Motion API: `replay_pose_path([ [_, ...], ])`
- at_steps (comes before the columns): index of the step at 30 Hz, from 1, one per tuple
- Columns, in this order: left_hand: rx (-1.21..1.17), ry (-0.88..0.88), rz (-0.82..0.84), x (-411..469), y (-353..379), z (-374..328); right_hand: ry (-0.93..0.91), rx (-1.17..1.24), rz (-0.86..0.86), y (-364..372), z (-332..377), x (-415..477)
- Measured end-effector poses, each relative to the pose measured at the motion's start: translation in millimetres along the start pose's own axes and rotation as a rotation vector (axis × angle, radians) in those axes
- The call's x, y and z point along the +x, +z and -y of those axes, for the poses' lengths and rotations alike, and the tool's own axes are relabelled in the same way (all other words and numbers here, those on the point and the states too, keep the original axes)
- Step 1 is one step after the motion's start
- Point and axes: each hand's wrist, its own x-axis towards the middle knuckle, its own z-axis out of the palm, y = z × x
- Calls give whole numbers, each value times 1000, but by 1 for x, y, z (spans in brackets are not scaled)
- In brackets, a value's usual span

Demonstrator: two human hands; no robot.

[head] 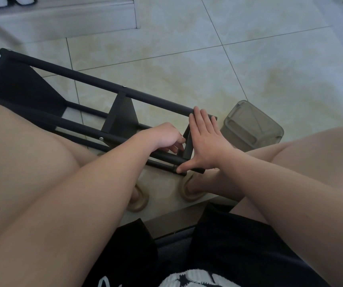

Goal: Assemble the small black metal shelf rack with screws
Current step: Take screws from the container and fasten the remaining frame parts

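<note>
The black metal shelf rack (87, 79) lies on its side across the tiled floor, between my knees, its long tubes running from upper left to lower right. Two silver screw heads (124, 86) show on the tubes. My right hand (204, 141) lies flat with straight fingers against the rack's right end, thumb pressing the end of the near tube. My left hand (166, 137) reaches under the near tube beside a black shelf panel (188, 141), fingers curled; what they pinch is hidden.
A translucent grey plastic box (251, 125) stands on the floor just right of the rack's end. My feet in beige slippers (189, 191) rest below the rack. White furniture base (63, 15) runs along the top left. Bare floor tiles lie beyond.
</note>
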Motion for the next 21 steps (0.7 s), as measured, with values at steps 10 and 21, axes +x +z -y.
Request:
replay_pose_path([
  [10, -50, 49, -23, 2, 0, 2, 4, 0, -1, 0, 1, 1],
  [21, -46, 10, 2, -2, -3, -1, 4, -2, 1, 0, 1, 1],
])
